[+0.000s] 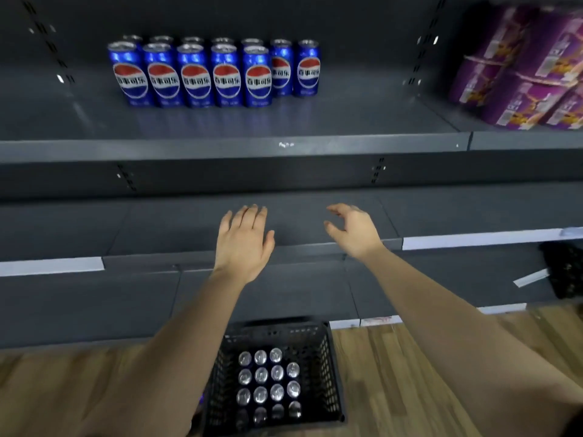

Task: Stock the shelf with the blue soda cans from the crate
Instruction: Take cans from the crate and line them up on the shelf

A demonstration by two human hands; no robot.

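Observation:
Several blue soda cans (208,74) stand in two rows on the upper dark grey shelf (220,149), left of centre. A black plastic crate (328,367) sits on the wooden floor at the bottom centre, with several more cans (268,378) upright inside, their silver tops showing. My left hand (244,241) hovers in front of the lower shelf, fingers straight, holding nothing. My right hand (353,230) is beside it to the right, fingers loosely curled, also holding nothing. Both hands are well above the crate and below the stocked cans.
Purple packaged boxes (523,67) are stacked at the upper shelf's right end. The lower shelf (157,228) is bare, with white price strips (479,239) on its edge. A black object (564,269) lies at the right on a still lower shelf.

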